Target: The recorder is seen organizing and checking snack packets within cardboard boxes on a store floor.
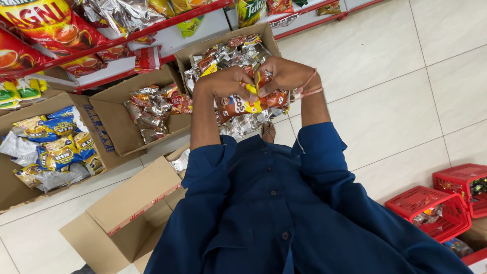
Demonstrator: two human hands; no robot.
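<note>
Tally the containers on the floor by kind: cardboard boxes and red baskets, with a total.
Cardboard boxes: 4 (packets under the hands, silver-and-red packets, blue-and-yellow packets, nearest one open)
Red plastic baskets: 2 ()
Total: 6

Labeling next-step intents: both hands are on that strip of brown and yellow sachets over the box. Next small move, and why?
Probably tear or pull one sachet off the strip. Both hands, left hand and right hand, pinch the sachet strip close together at one spot, the rest of it hanging loose above the open cardboard box of similar packets.
</note>
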